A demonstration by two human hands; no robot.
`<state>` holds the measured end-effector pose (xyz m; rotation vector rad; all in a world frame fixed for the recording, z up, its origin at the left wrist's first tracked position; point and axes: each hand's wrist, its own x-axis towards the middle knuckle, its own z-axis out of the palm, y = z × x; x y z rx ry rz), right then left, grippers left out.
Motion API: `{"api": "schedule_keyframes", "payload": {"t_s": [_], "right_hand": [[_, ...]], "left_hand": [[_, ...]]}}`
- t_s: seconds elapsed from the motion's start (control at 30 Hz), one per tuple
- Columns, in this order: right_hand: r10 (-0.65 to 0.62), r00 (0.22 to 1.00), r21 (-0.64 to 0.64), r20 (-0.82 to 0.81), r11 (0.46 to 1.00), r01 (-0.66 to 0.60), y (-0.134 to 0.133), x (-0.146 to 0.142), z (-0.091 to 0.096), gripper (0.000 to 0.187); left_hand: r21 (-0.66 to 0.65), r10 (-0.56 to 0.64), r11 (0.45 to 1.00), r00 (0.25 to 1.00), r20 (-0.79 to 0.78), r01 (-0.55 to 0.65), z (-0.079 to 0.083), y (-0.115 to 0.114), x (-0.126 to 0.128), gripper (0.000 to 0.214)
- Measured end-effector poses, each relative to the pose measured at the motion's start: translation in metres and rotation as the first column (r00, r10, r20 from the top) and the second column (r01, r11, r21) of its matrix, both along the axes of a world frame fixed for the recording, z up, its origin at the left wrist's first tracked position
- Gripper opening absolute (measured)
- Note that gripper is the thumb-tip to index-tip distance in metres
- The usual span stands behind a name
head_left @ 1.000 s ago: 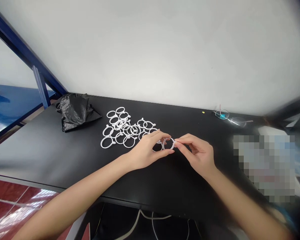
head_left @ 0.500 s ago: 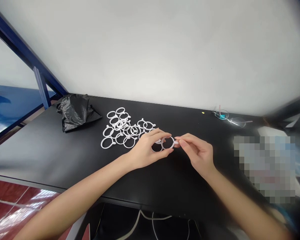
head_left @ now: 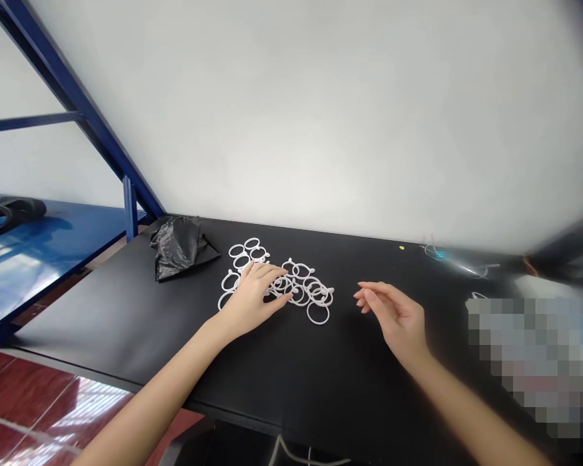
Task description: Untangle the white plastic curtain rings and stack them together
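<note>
A loose heap of white curtain rings (head_left: 317,313), each with a small tab on its rim, lies overlapping on the black table (head_left: 291,382). My left hand (head_left: 258,291) reaches over the left part of the heap, palm down. Its thumb is spread from the fingers, and the fingertips are among the rings; I cannot make out a ring gripped in it. Some rings are hidden beneath that hand. To the right of the heap, my right hand (head_left: 393,317) hovers over the table, its thumb drawn against the curled fingers, with nothing visible in them.
A crumpled black plastic bag (head_left: 179,249) sits behind and left of the rings. Eyeglasses (head_left: 459,262) lie near the wall at the back right. A blurred-out item (head_left: 539,362) occupies the right side. A blue metal frame (head_left: 92,123) rises at the left.
The ring that both hands held has been let go. My left hand has moved left over the heap, and my right hand is apart from it. The view has shifted.
</note>
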<state>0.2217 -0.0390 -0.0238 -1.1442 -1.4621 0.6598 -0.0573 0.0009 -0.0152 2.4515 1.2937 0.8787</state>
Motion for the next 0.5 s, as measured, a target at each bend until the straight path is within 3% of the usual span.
{"api": "schedule_keyframes", "payload": {"t_s": [0.13,0.23,0.37,0.5], "right_hand": [[0.005,0.992,-0.007,0.123,1.0,-0.004,-0.001,-0.002,-0.006,0.017],[0.07,0.946,-0.03,0.315,0.998,-0.064,0.0,-0.009,-0.008,0.034],[0.263,0.779,-0.205,0.57,0.963,-0.175,0.014,-0.032,-0.002,0.08],[0.352,0.619,-0.316,0.702,0.933,-0.173,0.039,-0.06,0.009,0.097]], "left_hand": [[-0.019,0.039,0.999,0.998,0.059,-0.037,-0.001,-0.003,-0.027,0.038],[-0.087,0.058,0.994,0.998,-0.008,-0.059,-0.007,0.003,-0.057,0.064],[-0.161,0.012,0.987,0.994,-0.108,-0.029,-0.016,0.024,-0.081,0.093],[-0.18,-0.049,0.983,0.984,-0.172,0.018,-0.018,0.049,-0.077,0.103]]}}
